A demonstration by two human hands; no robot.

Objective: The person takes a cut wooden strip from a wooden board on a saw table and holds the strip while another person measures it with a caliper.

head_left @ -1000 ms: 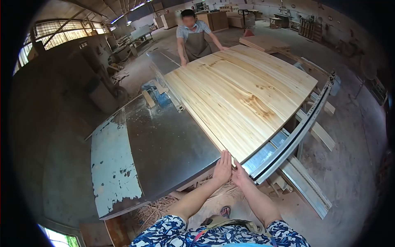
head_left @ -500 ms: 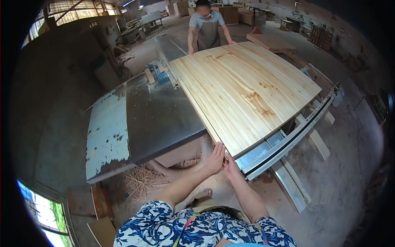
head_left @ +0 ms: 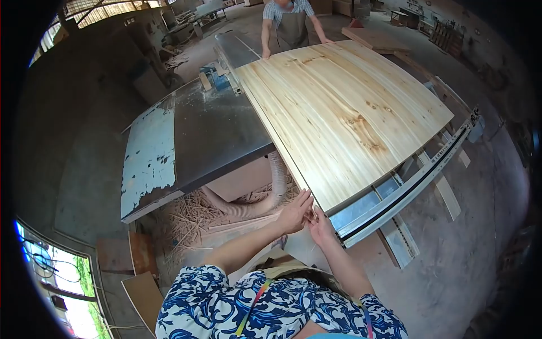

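Note:
A large pale wooden panel [head_left: 344,118] with knots and brown grain lies across the saw table [head_left: 220,135] and its sliding carriage. Along its left edge runs a narrow wooden strip [head_left: 281,148], set off by a thin dark line. At the strip's near end, my left hand [head_left: 294,214] is closed on it, fingers stretched along the wood. My right hand [head_left: 322,227] is closed beside it, at the strip's end by the panel's near corner; its fingertips are partly hidden. Across the panel, another person [head_left: 289,25] in an apron has both hands at the far edge.
A metal rail [head_left: 406,189] curves along the panel's right side. Under the table, a ribbed hose [head_left: 243,210] lies among wood scraps [head_left: 189,223]. Offcuts and a blue part [head_left: 217,76] sit on the table. More boards [head_left: 375,39] are stacked at the back right.
The panel and strip have come toward me, and more of them reaches past the table's near edge. My hands keep their hold. The view has shifted, cutting off the other person's head.

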